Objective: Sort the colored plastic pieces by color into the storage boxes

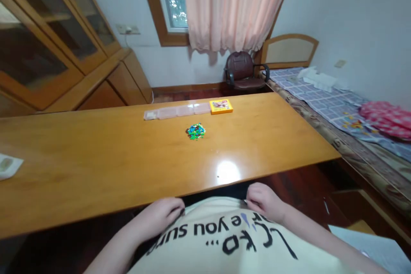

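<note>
My left hand [167,212] is closed at the near side of the table, its curled fingers at the hem of my cream shirt [221,222] with black lettering. At the other end of that hem, my right hand [265,201] is closed in the same way. The fabric stretches between the two hands; the fingertips themselves are partly hidden. Farther off, a small heap of green, blue, white and brown pieces [195,131] lies on the wooden table [105,150]. Behind it are a row of clear plastic compartments [176,112] and a yellow box [221,106].
A white item [9,165] sits at the table's left end. Beyond the table stand a glass-door cabinet [41,47] and a brown armchair [240,70]. To the right is a bed [321,98] with pink cloth [388,117]. A cardboard box [362,209] lies on the floor.
</note>
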### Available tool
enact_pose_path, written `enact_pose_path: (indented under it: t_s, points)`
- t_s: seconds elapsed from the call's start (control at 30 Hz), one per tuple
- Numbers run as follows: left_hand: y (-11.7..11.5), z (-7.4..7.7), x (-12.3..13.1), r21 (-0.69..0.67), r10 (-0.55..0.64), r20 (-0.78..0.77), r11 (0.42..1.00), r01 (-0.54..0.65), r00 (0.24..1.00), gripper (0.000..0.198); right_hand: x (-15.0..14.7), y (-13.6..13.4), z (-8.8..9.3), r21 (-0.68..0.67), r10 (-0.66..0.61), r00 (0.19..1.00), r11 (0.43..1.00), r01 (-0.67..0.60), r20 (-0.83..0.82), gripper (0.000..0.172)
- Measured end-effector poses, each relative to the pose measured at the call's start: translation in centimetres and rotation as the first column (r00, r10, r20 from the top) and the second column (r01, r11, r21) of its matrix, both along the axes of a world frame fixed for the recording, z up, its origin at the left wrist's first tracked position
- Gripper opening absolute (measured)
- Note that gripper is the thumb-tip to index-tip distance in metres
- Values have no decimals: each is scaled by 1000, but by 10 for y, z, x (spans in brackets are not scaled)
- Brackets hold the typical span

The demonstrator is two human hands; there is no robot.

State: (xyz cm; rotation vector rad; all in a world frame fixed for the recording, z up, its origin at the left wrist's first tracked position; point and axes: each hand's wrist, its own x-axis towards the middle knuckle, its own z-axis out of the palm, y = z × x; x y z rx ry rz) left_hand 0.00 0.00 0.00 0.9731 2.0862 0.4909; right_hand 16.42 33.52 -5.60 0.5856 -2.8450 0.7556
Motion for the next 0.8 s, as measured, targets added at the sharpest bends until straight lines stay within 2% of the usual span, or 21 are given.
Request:
enact_pose_path:
  t_s: [0.07,0.13,0.17,0.23,0.27,0.33,0.37,0.43,0.47,0.57,0.67,0.8]
  points:
    - [14,6,-12,113,-45,-28,992,48,999,30,-42,-2,25,83,16,999,996,-13,-41,29]
    - [36,10,-36,169,-63,-122,982,84,990,31,-92,-3,44,139,-70,996,987,77,-51,28]
    - [48,11,-51,182,-10,-211,982,50,978,33,-117,-5,51,151,-148,988,976,155,-52,27]
    - [70,11,-85,229,121,-368,973,-36,922,36,-165,-11,58,150,-210,977,966,211,-27,24]
    - [79,8,-101,255,177,-427,964,-69,887,35,-186,-16,58,144,-255,966,956,257,-33,29]
    - [92,-1,-128,320,302,-523,936,-145,797,33,-218,-26,52,174,-329,944,928,329,-30,54]
    - [95,-8,-137,330,362,-564,923,-199,743,41,-229,-31,47,189,-393,919,901,390,-21,66]
    - [98,-24,-146,302,443,-615,896,-325,652,62,-242,-39,34,201,-520,854,839,506,19,80]
    - [98,-33,-147,282,454,-628,890,-358,632,68,-245,-41,27,206,-541,840,827,523,43,86]
    - [98,-52,-146,224,408,-673,907,-356,617,87,-247,-42,11,226,-540,839,827,514,67,95]
    - [99,-58,-147,178,369,-720,917,-358,588,99,-247,-40,4,274,-514,852,837,473,100,101]
    - [103,-56,-152,87,288,-724,939,-332,627,101,-250,-39,2,321,-500,857,838,441,127,102]
